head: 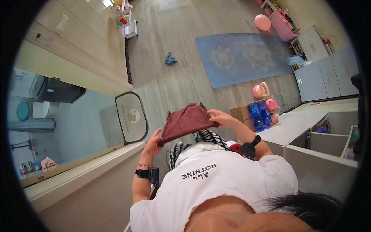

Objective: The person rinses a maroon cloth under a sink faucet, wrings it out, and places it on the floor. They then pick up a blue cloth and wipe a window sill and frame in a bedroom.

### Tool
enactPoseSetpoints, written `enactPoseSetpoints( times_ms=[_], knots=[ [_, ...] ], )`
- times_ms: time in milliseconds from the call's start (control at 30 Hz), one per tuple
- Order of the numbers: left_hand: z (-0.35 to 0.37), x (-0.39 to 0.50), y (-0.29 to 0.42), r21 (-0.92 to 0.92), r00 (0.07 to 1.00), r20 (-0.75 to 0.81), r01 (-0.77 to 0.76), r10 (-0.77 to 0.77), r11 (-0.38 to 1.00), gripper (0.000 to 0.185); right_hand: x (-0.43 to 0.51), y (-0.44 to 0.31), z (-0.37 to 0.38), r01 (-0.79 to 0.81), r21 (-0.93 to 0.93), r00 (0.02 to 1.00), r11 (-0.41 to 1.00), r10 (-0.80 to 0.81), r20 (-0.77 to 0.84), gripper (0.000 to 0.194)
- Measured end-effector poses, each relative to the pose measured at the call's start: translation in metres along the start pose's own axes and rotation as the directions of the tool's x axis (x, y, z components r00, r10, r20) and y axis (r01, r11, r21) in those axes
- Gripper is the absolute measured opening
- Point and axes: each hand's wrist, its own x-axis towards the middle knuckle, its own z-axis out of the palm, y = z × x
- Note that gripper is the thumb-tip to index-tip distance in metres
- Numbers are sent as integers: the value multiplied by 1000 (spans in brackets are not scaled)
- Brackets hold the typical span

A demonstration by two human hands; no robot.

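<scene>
A maroon cloth (187, 120), creased and with an uneven upper edge, is stretched out in front of my body at about waist height. My left hand (152, 142) pinches its lower left corner between thumb and fingers. At the cloth's right end, my right hand (220, 118) grips the edge near the corner. Folds of the cloth cover parts of the fingertips. Below it show black-and-white patterned trousers (213, 137).
A crumpled blue cloth (170, 59) lies on the wooden floor ahead. To the right are a blue mat (246, 58), a cardboard box (243, 114), blue dumbbells (258, 114) and a white counter (301, 124). A grey doormat (132, 117) lies at the doorway on the left.
</scene>
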Motion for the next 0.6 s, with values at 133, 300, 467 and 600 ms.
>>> enactPoseSetpoints(
  times_ms=[133, 300, 467, 600],
  knots=[
    [7, -14, -35, -98, 994, 94, 70, -61, 993, 81, -8, 14, -14, -119, 41, 982, 992, 111, 154, 65],
    [33, -9, -17, 174, 954, -12, -293, 300, 940, 81, 8, -16, -10, 125, -77, 963, 989, -102, 251, 68],
    [22, -5, 42, 445, 789, -89, -515, 608, 733, 55, 48, -78, 15, 539, -355, 842, 764, -491, 224, 35],
    [5, -27, 61, 488, 757, -106, -525, 645, 697, 30, 49, -110, 21, 546, -388, 837, 743, -467, 284, 26]
  ],
)
